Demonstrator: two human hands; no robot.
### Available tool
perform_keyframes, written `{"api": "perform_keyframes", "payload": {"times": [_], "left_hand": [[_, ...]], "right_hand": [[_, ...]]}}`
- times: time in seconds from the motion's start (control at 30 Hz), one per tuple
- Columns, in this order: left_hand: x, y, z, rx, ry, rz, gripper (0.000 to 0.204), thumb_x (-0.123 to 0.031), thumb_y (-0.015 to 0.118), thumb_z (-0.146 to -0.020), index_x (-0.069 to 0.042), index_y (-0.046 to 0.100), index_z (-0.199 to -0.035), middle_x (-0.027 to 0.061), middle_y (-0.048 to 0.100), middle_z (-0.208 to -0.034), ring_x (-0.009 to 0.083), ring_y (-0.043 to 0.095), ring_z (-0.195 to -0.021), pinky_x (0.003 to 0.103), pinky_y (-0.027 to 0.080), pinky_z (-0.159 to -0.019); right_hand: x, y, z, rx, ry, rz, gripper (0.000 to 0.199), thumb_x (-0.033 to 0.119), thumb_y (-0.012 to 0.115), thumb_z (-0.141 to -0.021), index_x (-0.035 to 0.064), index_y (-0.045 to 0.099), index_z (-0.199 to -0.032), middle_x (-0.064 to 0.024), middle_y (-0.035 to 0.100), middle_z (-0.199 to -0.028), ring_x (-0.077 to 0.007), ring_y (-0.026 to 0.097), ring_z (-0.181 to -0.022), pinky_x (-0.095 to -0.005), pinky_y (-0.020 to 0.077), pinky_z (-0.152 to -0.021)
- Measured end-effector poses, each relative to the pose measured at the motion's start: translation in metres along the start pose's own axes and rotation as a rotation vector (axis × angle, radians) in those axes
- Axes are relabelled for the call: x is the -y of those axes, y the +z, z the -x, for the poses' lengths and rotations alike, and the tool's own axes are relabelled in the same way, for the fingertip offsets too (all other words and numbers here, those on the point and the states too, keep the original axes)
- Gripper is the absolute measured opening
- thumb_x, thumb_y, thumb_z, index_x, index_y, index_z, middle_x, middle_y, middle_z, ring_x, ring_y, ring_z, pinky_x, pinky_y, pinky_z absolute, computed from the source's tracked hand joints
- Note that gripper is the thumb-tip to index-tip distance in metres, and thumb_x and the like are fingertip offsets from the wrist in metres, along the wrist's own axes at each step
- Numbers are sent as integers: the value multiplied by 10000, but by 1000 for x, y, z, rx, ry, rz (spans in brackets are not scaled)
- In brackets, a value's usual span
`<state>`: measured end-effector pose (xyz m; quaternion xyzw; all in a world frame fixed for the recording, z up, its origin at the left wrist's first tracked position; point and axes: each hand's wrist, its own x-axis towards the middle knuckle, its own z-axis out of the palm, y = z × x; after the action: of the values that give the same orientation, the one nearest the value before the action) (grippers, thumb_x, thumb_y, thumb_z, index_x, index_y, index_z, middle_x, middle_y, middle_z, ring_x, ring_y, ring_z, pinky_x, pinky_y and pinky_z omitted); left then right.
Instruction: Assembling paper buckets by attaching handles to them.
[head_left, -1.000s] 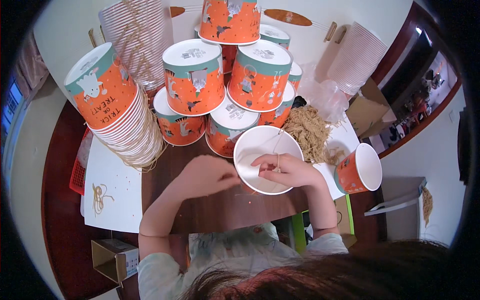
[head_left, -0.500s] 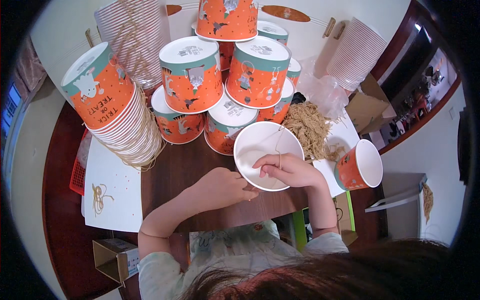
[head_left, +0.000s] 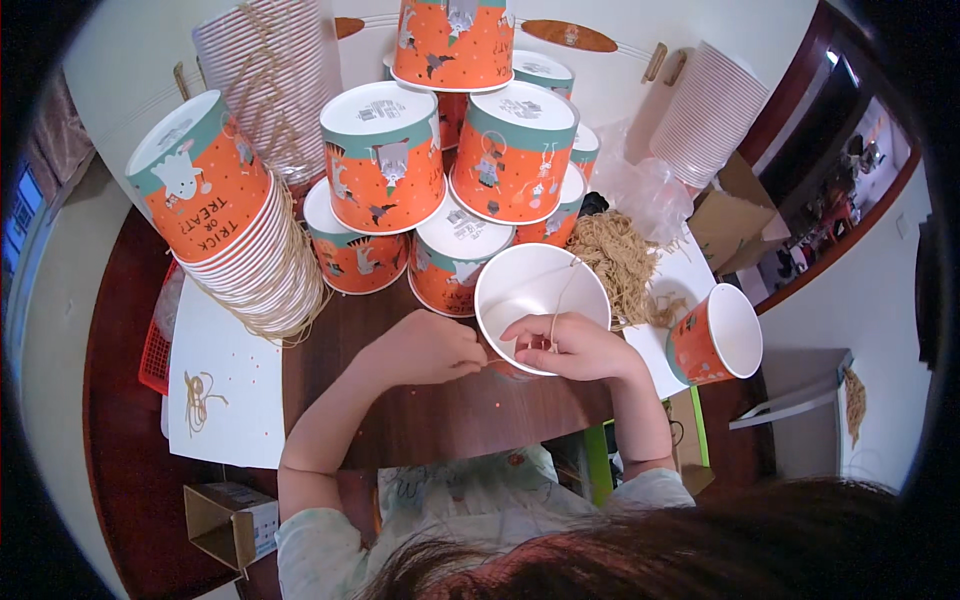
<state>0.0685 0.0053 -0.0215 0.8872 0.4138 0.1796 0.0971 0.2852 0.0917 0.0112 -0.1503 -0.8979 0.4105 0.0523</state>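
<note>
A white-lined paper bucket point(head_left: 497, 290) sits tilted in front of me on the brown table, its mouth facing up toward me. A thin tan string point(head_left: 562, 290) runs from its far rim down to my right hand point(head_left: 580, 347), which reaches over the near rim. Those fingers curl inside the bucket; what they pinch is too small to make out. Just left of the near rim, my left hand point(head_left: 430, 347) is closed in a pinch. A short bit of string shows between its fingertips and the bucket.
Upside-down orange buckets point(head_left: 385, 185) form a pyramid behind. A leaning stack with strings point(head_left: 230, 220) stands left, and a tan string bundle point(head_left: 617, 260) lies right. Another bucket point(head_left: 738, 330) tilts at the right edge. Loose string point(head_left: 203, 400) lies on the white surface at left.
My left hand has drawn back left and slightly away from me, leaving the near rim, with string now visible at its fingertips. The bucket has shifted slightly right; my right hand stays in it.
</note>
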Motion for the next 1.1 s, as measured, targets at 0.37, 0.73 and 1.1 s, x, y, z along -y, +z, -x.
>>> {"api": "perform_keyframes", "payload": {"times": [0.37, 0.73, 1.1], "left_hand": [[2, 24, -7, 122, -164, 160, 333, -435, 636, -720, -104, 652, -759, 73, 616, -628, 260, 597, -556, 337, 462, -529], [-7, -30, -1, -228, 234, 623, 146, -154, 575, -811, -45, 658, -760, 83, 603, -881, 202, 562, -862, 316, 427, -722], [-13, 0, -14, -348, -449, 1398, 232, -121, 456, -877, 1, 562, -1044, 66, 598, -776, 103, 572, -641, 210, 419, -540]], "right_hand": [[-3, 1, -4, -6, -12, 12, 262, 198, 534, -830, 59, 521, -1052, -78, 580, -710, -198, 574, -625, -302, 440, -575], [-13, 4, -5, -130, -51, -95, 242, 187, 537, -848, 41, 536, -1042, -65, 569, -689, -161, 551, -621, -286, 435, -593], [3, -3, -6, -359, -244, 31, 488, 22, 515, -776, 55, 400, -1249, -126, 479, -1132, -260, 441, -1071, -345, 372, -893]]}}
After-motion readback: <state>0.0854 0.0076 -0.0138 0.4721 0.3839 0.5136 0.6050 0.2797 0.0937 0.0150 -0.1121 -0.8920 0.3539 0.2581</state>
